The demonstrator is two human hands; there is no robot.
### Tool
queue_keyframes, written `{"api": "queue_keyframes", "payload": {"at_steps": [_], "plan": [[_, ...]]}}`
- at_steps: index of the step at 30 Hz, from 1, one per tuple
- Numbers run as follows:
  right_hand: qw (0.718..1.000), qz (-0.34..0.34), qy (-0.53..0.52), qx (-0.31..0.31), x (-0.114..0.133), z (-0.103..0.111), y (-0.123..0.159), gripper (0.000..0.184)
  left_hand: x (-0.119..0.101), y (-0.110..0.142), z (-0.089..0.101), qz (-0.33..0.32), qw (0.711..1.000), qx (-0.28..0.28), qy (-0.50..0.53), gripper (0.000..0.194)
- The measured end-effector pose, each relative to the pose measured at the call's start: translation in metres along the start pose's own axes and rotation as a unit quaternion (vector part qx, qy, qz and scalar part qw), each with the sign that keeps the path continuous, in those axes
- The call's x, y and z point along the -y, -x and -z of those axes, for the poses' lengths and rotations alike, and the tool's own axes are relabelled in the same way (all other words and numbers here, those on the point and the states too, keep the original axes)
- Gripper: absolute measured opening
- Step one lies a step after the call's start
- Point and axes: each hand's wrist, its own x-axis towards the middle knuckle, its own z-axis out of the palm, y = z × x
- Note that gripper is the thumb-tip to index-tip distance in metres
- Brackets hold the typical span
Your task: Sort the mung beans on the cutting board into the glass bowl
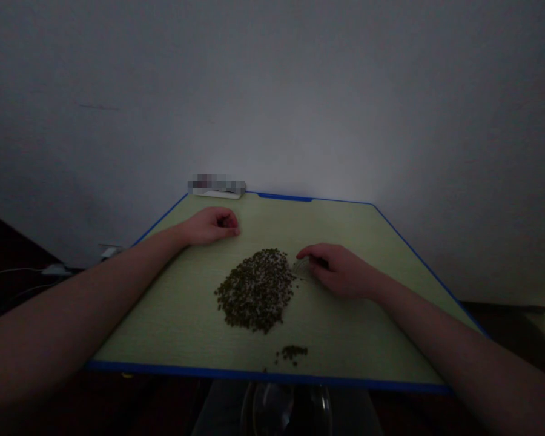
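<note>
A heap of small green and pale beans or grains [257, 290] lies spread on the middle of the table. Beyond it to the left, my left hand [211, 226] rests with its fingers curled toward the thumb; the inside of the grip is in shadow. On the heap's right side is my right hand [338, 270], its fingers bent and the index finger pointing at the heap's edge. Faint pale curved lines show by those fingertips, too dim to identify. A small separate cluster of the same grains [293, 352] lies toward the near edge.
The pale green table [345, 339] has a blue rim. A white flat item [218, 188], partly blurred, sits at the far left corner against the wall. Below the near edge, a clear rounded container [272, 409] stands between the legs. Cables [22, 272] run at the left.
</note>
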Motion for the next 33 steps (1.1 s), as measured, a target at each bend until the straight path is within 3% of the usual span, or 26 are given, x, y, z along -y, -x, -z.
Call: {"api": "queue_keyframes", "payload": {"at_steps": [9,22,33], "plan": [[0.999,0.01,-0.016,0.032,-0.0011,0.0042,0.0029,0.037,-0.0015,-0.0003,-0.0003,0.006,1.0,0.001,0.007,0.026],[1.0,-0.017,-0.001,-0.016,-0.0055,0.0025,-0.0015,0.037,0.002,-0.0013,0.0001,0.003,1.0,0.002,0.001,0.027],[0.999,-0.001,-0.026,0.03,0.0024,0.0027,0.0011,0.035,-0.0001,-0.0006,0.0003,0.003,1.0,-0.003,0.002,0.028]]}}
